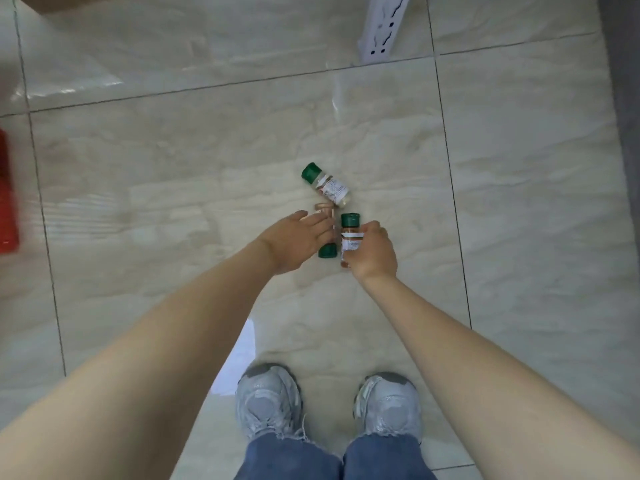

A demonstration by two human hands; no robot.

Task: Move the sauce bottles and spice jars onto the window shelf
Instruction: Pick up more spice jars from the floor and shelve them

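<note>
Three green-capped spice jars are on the pale tiled floor in front of my feet. One clear jar lies on its side, apart from both hands. My right hand is closed around a jar of orange-brown spice, cap pointing away from me. My left hand reaches over a third jar lying with its green cap toward me; the fingers cover its body, and its clear base shows beyond them. Whether the left hand grips this jar is not clear. No window shelf is in view.
My two grey sneakers stand just below the jars. A white power strip lies at the top right. A red object sits at the left edge, and a dark strip runs along the right edge.
</note>
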